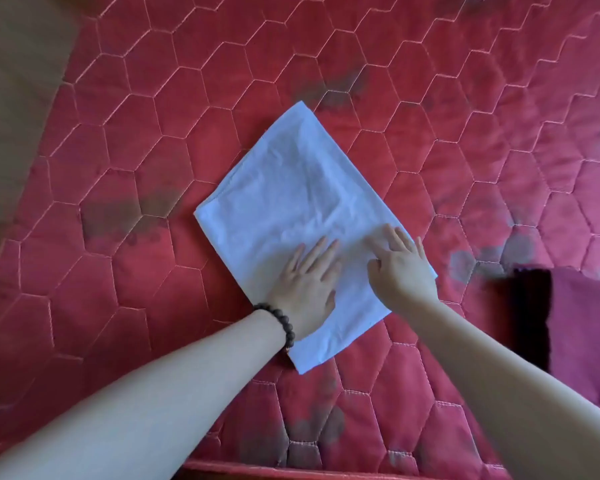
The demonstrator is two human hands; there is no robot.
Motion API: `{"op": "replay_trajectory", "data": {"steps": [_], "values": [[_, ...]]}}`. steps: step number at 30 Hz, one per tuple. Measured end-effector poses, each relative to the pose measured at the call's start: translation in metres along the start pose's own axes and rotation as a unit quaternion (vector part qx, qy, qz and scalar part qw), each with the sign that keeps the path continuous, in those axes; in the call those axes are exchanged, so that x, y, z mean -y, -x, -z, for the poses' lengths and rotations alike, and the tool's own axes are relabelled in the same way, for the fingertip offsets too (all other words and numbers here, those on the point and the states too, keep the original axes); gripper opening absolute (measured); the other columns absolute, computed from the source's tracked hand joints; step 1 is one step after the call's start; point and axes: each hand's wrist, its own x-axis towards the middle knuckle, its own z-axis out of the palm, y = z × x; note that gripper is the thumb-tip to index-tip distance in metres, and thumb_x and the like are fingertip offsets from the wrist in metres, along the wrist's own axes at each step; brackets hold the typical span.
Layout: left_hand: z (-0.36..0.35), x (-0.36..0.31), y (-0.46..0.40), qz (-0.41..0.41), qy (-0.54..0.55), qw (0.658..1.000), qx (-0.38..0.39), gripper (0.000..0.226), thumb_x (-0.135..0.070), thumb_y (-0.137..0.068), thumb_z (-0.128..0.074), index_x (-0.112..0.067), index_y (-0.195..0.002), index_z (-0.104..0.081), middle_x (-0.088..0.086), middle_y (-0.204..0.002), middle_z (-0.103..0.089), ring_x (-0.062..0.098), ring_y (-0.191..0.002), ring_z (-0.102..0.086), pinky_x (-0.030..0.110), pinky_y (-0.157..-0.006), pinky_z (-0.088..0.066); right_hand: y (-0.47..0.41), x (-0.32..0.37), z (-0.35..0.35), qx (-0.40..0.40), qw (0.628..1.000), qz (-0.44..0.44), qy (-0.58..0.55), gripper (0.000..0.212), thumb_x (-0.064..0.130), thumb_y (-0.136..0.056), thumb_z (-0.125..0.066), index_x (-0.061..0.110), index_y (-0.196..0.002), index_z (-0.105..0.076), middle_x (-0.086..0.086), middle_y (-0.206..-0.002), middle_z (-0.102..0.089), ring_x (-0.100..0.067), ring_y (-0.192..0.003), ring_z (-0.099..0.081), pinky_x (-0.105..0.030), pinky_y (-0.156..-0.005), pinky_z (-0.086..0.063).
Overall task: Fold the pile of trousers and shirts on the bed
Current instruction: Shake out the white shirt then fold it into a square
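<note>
Bed [430, 98]: red quilted mattress, work surface.
White garment [284, 199]: mid-bed, already folded to flat rectangle, lying askew; shirt or trousers, cannot tell.
Maroon cloth [586, 334]: right edge, well apart; perhaps remaining pile.
Left hand [309, 282]: flat, fingers straight, pressing near end, likely smoothing the fold.
Right hand [400, 261]: beside left, fingers spread flat on cloth, gripping nothing.
Bead bracelet [281, 323]: left wrist.

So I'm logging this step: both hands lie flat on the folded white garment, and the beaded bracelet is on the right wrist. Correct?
Not quite: in the head view the beaded bracelet is on the left wrist. The rest holds: the left hand and the right hand lie flat on the folded white garment.
</note>
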Motion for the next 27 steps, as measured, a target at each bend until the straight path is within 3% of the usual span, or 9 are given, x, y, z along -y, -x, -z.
{"op": "replay_trajectory", "data": {"steps": [2,5,8,10,14,17,19,23,27], "values": [[-0.003,0.025,-0.031,0.032,-0.041,0.997,0.060,0.066,-0.035,-0.098,-0.037,-0.016,-0.155,-0.009,0.004,-0.163,0.007,0.022,-0.149,0.012,0.047,-0.119,0.008,-0.007,0.010,-0.009,-0.007,0.999,-0.032,-0.027,0.053,0.027,-0.096,-0.036,0.025,-0.149,-0.030,-0.011,-0.161,-0.008,-0.025,-0.149,-0.003,-0.044,-0.120,0.000],[-0.007,0.047,-0.064,0.017,-0.072,0.994,0.079,0.066,-0.041,-0.100,-0.032,-0.018,-0.155,-0.004,0.001,-0.162,0.014,0.018,-0.147,0.018,0.048,-0.115,0.017,-0.013,0.010,-0.022,0.017,0.995,-0.086,-0.037,0.060,0.042,-0.100,-0.035,0.031,-0.153,-0.010,-0.008,-0.162,0.008,-0.024,-0.149,0.004,-0.045,-0.120,-0.002],[-0.006,0.052,-0.096,-0.017,-0.070,0.994,0.080,0.063,-0.044,-0.100,-0.030,-0.024,-0.155,-0.004,-0.001,-0.162,0.012,0.017,-0.148,0.017,0.048,-0.116,0.015,-0.019,0.001,-0.024,-0.027,0.986,-0.156,-0.054,0.072,0.054,-0.094,-0.046,0.028,-0.153,-0.014,-0.011,-0.159,-0.013,-0.025,-0.146,-0.013,-0.044,-0.116,-0.016],[-0.005,0.057,-0.122,-0.037,-0.080,0.992,0.089,0.062,-0.045,-0.101,-0.028,-0.030,-0.154,0.000,-0.003,-0.162,0.014,0.019,-0.148,0.017,0.050,-0.116,0.013,-0.023,-0.004,-0.023,-0.073,0.982,-0.174,-0.028,0.082,0.062,-0.086,-0.053,0.022,-0.151,-0.023,-0.009,-0.145,-0.036,-0.028,-0.132,-0.033,-0.042,-0.101,-0.027],[0.006,0.069,-0.175,-0.080,-0.101,0.983,0.131,0.071,-0.061,-0.096,-0.027,-0.034,-0.153,0.006,-0.001,-0.162,0.012,0.020,-0.148,0.016,0.051,-0.116,0.011,-0.039,-0.006,-0.023,-0.077,0.972,-0.219,-0.036,0.081,0.069,-0.077,-0.057,0.008,-0.129,-0.044,-0.008,-0.116,-0.056,-0.031,-0.110,-0.049,-0.041,-0.085,-0.033],[0.017,0.080,-0.197,-0.122,-0.102,0.978,0.131,0.082,-0.070,-0.087,-0.040,-0.031,-0.153,-0.011,0.000,-0.163,-0.001,0.019,-0.149,0.004,0.046,-0.119,0.002,-0.047,-0.009,-0.023,-0.050,0.977,-0.195,-0.068,0.056,0.067,-0.081,-0.055,0.015,-0.096,-0.039,0.001,-0.079,-0.059,-0.031,-0.088,-0.062,-0.038,-0.066,-0.033],[0.023,0.087,-0.200,-0.149,-0.090,0.981,0.083,0.079,-0.072,-0.079,-0.051,-0.026,-0.141,-0.037,0.001,-0.150,-0.030,0.022,-0.142,-0.023,0.041,-0.117,-0.007,-0.050,-0.016,-0.020,-0.030,0.985,-0.152,-0.071,0.052,0.064,-0.084,-0.054,0.017,-0.084,-0.032,0.007,-0.058,-0.041,-0.033,-0.069,-0.059,-0.036,-0.052,-0.025],[0.034,0.101,-0.207,-0.165,-0.135,0.975,0.056,0.072,-0.079,-0.069,-0.055,-0.018,-0.108,-0.052,-0.003,-0.106,-0.053,0.021,-0.105,-0.046,0.036,-0.107,-0.024,-0.063,-0.042,-0.006,-0.041,0.996,-0.074,-0.036,0.049,0.059,-0.086,-0.057,0.018,-0.075,-0.033,0.005,-0.056,-0.035,-0.034,-0.062,-0.054,-0.035,-0.051,-0.023],[0.045,0.108,-0.211,-0.132,-0.149,0.967,0.156,0.060,-0.082,-0.070,-0.053,-0.025,-0.076,-0.040,-0.010,-0.078,-0.047,0.018,-0.081,-0.048,0.032,-0.087,-0.033,-0.076,-0.068,0.010,-0.075,0.996,-0.031,-0.033,0.043,0.050,-0.087,-0.061,0.020,-0.068,-0.038,-0.003,-0.065,-0.045,-0.035,-0.066,-0.055,-0.034,-0.051,-0.027]]}}
